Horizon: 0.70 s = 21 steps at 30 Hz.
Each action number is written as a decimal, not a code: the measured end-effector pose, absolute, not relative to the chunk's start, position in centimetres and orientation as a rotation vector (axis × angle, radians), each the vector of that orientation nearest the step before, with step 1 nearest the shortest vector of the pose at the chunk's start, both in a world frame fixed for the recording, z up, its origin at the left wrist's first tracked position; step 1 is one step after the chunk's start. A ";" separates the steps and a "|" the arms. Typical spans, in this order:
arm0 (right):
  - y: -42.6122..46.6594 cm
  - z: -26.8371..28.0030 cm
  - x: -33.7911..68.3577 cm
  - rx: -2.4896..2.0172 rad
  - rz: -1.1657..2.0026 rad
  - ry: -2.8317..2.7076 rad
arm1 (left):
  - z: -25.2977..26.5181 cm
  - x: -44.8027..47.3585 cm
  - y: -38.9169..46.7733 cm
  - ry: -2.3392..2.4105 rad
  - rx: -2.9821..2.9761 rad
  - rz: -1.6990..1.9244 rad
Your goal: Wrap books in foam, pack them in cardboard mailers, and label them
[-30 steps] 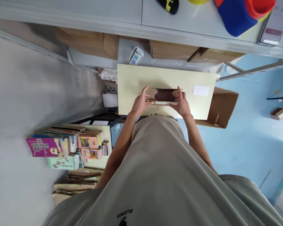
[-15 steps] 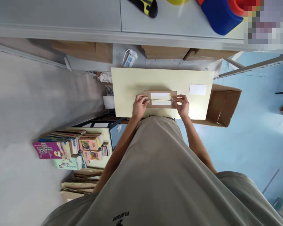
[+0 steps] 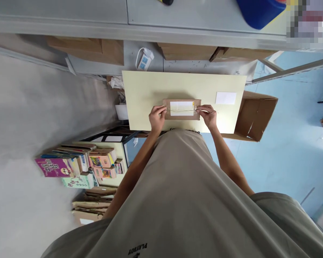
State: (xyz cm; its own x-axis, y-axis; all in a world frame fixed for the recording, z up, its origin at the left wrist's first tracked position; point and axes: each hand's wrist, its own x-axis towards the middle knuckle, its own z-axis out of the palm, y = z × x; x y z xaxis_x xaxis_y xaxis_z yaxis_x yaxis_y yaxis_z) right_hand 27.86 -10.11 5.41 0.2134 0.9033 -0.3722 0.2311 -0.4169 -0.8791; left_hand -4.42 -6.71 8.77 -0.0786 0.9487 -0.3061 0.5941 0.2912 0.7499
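A flat cardboard parcel (image 3: 181, 118) with a white label (image 3: 181, 104) lies on the pale yellow tabletop in front of me. Across the label runs a thin, shiny strip of clear tape (image 3: 181, 110), stretched between my two hands. At the parcel's left end, my left hand (image 3: 157, 116) pinches one end of the strip between thumb and fingertips. My right hand (image 3: 208, 115) pinches the other end at the right edge of the parcel. How firmly the tape touches the label is too small to tell.
A white card (image 3: 225, 98) lies on the right of the tabletop (image 3: 145, 86). An open carton (image 3: 255, 114) stands beyond its right edge. Behind are a power strip (image 3: 145, 59) and cardboard boxes (image 3: 188, 52) under a grey shelf. Stacked books (image 3: 67, 166) stand at lower left.
The camera view has shifted slightly. My hands still pinch the strip at both ends, and it now lies nearer the middle of the label.
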 end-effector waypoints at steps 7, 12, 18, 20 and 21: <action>-9.5 5.7 28.0 -1.830 1.253 -1.055 | 8.1 -4.5 -6.2 1.754 1.201 0.644; -9.6 5.5 27.5 -1.811 1.221 -0.951 | 7.6 -4.4 -5.8 1.736 1.122 0.685; -9.0 8.0 26.6 -1.798 1.129 -1.174 | 10.2 -4.1 -4.8 1.781 1.335 0.638; -8.1 10.4 26.8 -1.790 1.050 -1.329 | 12.3 -3.4 -3.9 1.785 1.546 0.683; -7.3 11.9 27.1 -1.774 0.974 -1.420 | 13.5 -2.7 -3.1 1.765 1.617 0.727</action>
